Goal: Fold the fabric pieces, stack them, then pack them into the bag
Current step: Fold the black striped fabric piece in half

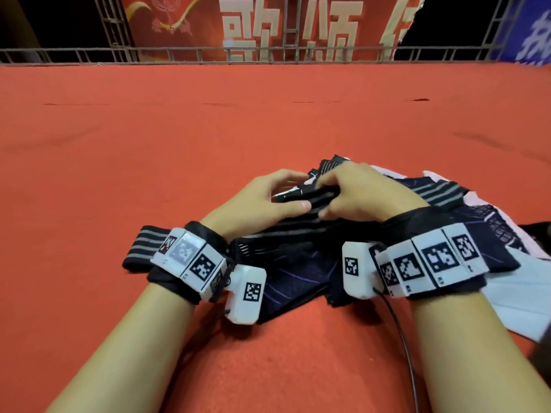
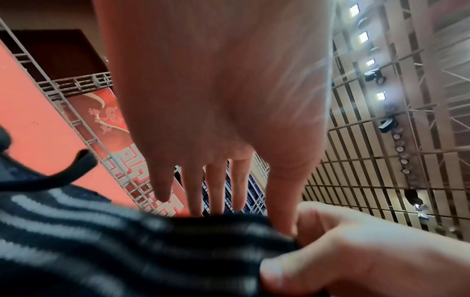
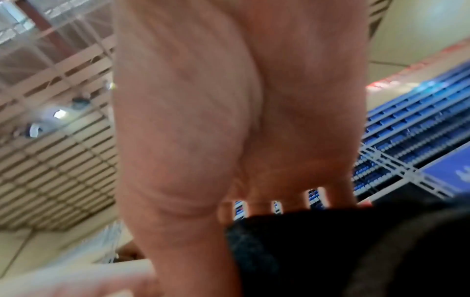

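A dark navy garment (image 1: 298, 263) with grey-striped bands lies bunched on the red carpet between my forearms. My left hand (image 1: 277, 195) and right hand (image 1: 351, 198) meet over its middle, both pinching the same black striped band (image 1: 310, 198). In the left wrist view my left hand (image 2: 229, 193) has its fingers down behind the striped band (image 2: 127, 237) and its thumb on the front, with my right hand (image 2: 356, 251) gripping beside it. In the right wrist view my right hand (image 3: 254, 201) holds dark fabric (image 3: 330, 251). No bag is in view.
A pink-and-white fabric piece (image 1: 524, 287) lies under and right of the dark garment. A striped cuff (image 1: 143, 251) sticks out at the left. Open red carpet (image 1: 179, 129) stretches ahead to a metal truss (image 1: 268, 52) and red banner.
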